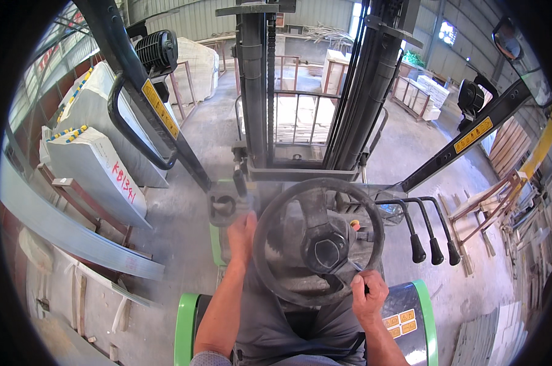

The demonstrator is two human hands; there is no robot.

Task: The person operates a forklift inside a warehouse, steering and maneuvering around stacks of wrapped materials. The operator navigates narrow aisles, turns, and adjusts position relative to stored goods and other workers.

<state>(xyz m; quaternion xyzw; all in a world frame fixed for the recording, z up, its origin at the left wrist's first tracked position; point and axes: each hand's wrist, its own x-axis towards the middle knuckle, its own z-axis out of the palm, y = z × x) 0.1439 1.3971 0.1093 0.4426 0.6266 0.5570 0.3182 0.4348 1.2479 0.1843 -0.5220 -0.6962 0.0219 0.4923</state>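
Observation:
I sit at the controls of a forklift with a black, dusty steering wheel [259, 247] in front of me. My right hand [369, 296] is closed round the lower right of the wheel's rim. My left hand [243, 235] is closed left of the wheel, just below an upright black lever [239, 183] and beside a round cup holder [223, 207]. Its fingertips are hidden, so what it grips cannot be made out. Three black-knobbed control levers [417, 249] stand to the right of the wheel, apart from my right hand.
Ahead rises the dark mast [251, 91], with a load backrest [296, 119] beyond it. Large stone slabs [99, 165] lean on racks at the left. Crated slabs [422, 94] stand far right. Wooden boards [509, 146] and a metal rack [483, 207] are on the right.

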